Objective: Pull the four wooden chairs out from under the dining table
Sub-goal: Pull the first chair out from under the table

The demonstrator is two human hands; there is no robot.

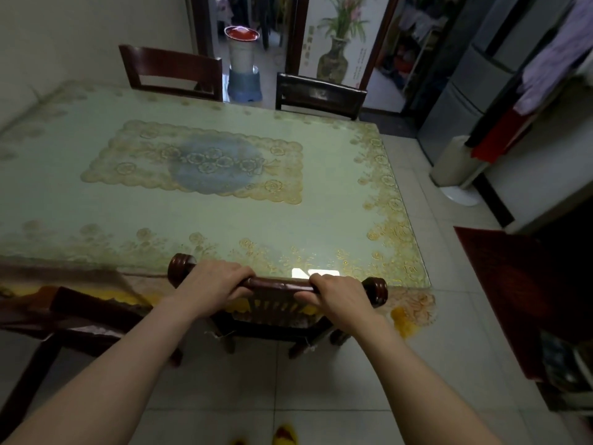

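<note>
A dining table (337,200) with a green and gold floral cover fills the middle of the view. At its near edge stands a dark wooden chair (279,285), its seat tucked under the tabletop. My left hand (215,284) and my right hand (337,295) are both closed over this chair's round top rail. A second chair (80,313) stands at the near left, out from the table. On the far side, two more chair backs rise above the table edge, the left one (173,67) and the right one (317,93).
Pale floor tiles (426,200) run along the table's right side. A white bin (455,168) and a grey fridge (475,81) stand at the right. A red mat (513,284) lies near right. A water dispenser (242,65) stands beyond the far chairs. Yellow slippers (284,436) show at the bottom.
</note>
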